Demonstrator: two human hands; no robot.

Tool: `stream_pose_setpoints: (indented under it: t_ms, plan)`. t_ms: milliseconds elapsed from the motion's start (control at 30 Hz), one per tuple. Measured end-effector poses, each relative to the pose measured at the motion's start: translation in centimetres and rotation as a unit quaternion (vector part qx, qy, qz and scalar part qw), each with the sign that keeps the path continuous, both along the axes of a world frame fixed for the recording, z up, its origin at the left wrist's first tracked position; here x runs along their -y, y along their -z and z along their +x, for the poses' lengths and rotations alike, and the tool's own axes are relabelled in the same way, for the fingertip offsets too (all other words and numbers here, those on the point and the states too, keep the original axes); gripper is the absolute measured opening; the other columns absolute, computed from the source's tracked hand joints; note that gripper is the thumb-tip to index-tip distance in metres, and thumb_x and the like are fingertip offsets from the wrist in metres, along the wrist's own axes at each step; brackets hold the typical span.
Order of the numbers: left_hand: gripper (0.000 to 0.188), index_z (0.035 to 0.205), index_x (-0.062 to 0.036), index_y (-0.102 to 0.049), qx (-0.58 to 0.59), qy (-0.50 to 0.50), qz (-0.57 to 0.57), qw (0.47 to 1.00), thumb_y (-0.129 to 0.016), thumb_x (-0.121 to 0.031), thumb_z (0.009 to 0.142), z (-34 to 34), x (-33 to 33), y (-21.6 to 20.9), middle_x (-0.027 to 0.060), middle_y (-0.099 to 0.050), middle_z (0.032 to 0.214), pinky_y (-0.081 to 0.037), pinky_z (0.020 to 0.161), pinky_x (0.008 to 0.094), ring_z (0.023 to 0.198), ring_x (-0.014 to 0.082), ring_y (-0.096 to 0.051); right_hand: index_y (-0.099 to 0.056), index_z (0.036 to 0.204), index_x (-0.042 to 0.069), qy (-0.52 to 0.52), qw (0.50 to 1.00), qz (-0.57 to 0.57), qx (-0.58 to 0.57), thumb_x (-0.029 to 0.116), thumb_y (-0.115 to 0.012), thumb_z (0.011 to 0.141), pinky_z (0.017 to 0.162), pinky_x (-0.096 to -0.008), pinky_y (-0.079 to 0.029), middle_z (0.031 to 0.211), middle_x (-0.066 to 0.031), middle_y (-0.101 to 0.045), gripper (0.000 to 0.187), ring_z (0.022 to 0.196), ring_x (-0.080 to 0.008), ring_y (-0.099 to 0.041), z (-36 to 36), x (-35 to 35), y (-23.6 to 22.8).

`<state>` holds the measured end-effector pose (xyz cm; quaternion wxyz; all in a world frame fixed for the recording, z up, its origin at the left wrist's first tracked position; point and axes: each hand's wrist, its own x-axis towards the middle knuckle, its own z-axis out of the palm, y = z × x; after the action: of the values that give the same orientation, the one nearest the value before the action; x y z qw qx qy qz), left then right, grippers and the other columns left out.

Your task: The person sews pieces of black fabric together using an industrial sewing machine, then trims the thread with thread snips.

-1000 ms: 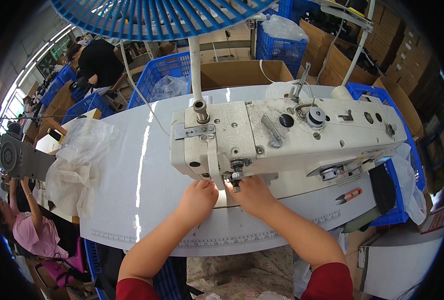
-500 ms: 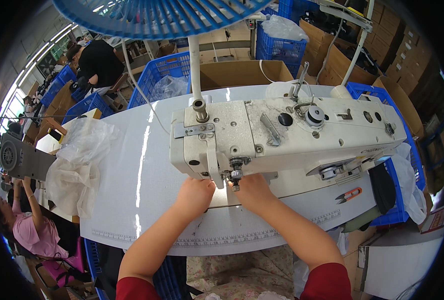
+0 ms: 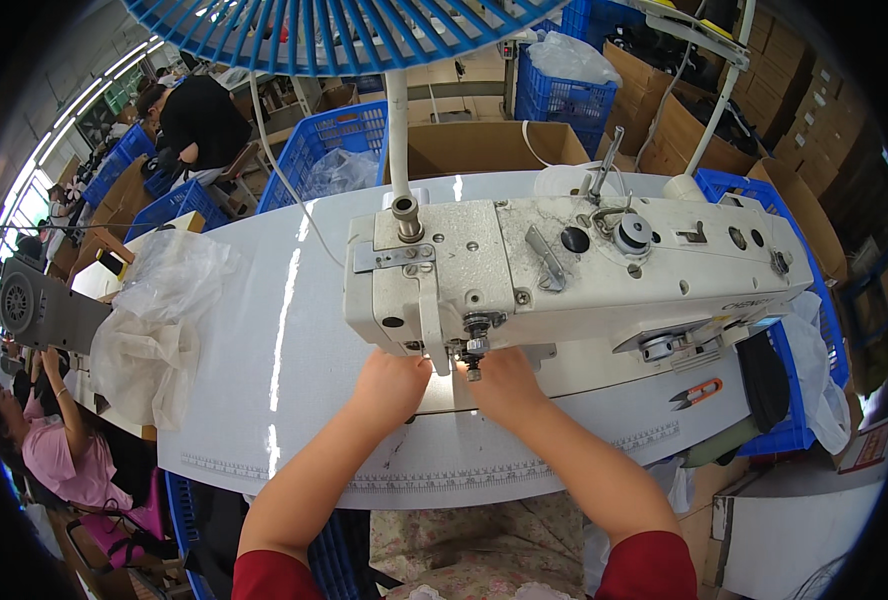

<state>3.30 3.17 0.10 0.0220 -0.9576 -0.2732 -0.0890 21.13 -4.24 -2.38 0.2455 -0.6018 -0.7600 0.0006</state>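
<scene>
A white industrial sewing machine stands across the pale table. My left hand is curled closed just left of the needle area, its fingertips hidden beneath the machine head. On the other side of the needle, close to the tension knob, my right hand is also closed. A small light glows between the two hands. Whatever the fingers pinch is too covered to make out.
Orange-handled thread snips lie on the table at the right, near a dark fabric piece. A printed ruler strip runs along the front edge. Crumpled plastic bags sit at the left. A blue fan hangs overhead; co-workers sit at the left.
My hands stay beside the needle with almost no visible movement. The whole view has shifted slightly, and the co-worker in pink at the left has moved their arms a little.
</scene>
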Motion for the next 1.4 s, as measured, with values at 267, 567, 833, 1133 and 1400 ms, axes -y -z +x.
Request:
stream_pose_setpoints:
  t_ms: [267, 567, 833, 1133, 1400]
  plan:
    - [0.014, 0.067, -0.0032, -0.059, 0.055, -0.016, -0.011, 0.998, -0.061, -0.008, 0.079, 0.2, -0.4, 0.8, 0.0106, -0.061, 0.067, -0.048, 0.062, 0.0443, 0.065, 0.0312, -0.061, -0.062, 0.065, 0.007, 0.020, 0.999, -0.046, 0.001, 0.007, -0.061, 0.068, 0.072, -0.0390, -0.048, 0.073, -0.0074, -0.058, 0.003, 0.083, -0.0265, -0.059, -0.5, 0.2, 0.3]
    - [0.014, 0.066, -0.0064, -0.061, 0.042, -0.013, 0.011, 0.999, -0.066, -0.014, 0.077, -0.1, -0.4, 1.0, 0.0045, -0.057, 0.065, -0.049, 0.064, 0.0430, 0.066, 0.0277, -0.060, -0.061, 0.066, 0.007, 0.006, 0.999, 0.036, 0.022, 0.010, -0.060, 0.068, 0.079, -0.0385, -0.046, 0.075, -0.0063, -0.056, 0.003, 0.093, -0.0263, -0.054, -0.5, 0.3, 1.1]
    - [0.010, 0.072, -0.0069, -0.063, 0.021, 0.012, 0.041, 0.999, -0.065, -0.015, 0.079, -0.2, -0.6, 0.5, 0.0045, -0.060, 0.073, -0.049, 0.066, 0.0417, 0.071, 0.0276, -0.062, -0.062, 0.066, 0.006, 0.006, 0.997, 0.066, 0.033, 0.009, -0.060, 0.067, 0.083, -0.0391, -0.046, 0.075, -0.0067, -0.057, 0.004, 0.097, -0.0266, -0.052, -0.6, 0.3, 0.7]
    - [0.018, 0.095, -0.0007, -0.063, 0.069, 0.019, 0.021, 0.997, -0.062, -0.011, 0.080, 0.3, -2.5, 1.8, 0.0138, -0.063, 0.096, -0.050, 0.077, 0.0458, 0.093, 0.0345, -0.061, -0.064, 0.072, 0.006, 0.016, 0.998, 0.030, 0.047, 0.008, -0.059, 0.070, 0.085, -0.0395, -0.047, 0.090, -0.0080, -0.062, 0.005, 0.101, -0.0266, -0.056, 1.0, 2.9, 0.0]
    - [0.018, 0.092, -0.0009, -0.065, 0.077, 0.014, 0.038, 0.996, -0.059, -0.008, 0.076, -0.5, -2.7, 0.7, 0.0124, -0.065, 0.096, -0.050, 0.081, 0.0431, 0.099, 0.0318, -0.060, -0.063, 0.080, -0.002, 0.379, 0.911, 0.000, 0.160, 0.000, -0.053, 0.068, 0.078, -0.0455, -0.049, 0.090, -0.0185, -0.065, 0.016, 0.088, -0.0358, -0.061, 14.4, 17.2, -3.3]
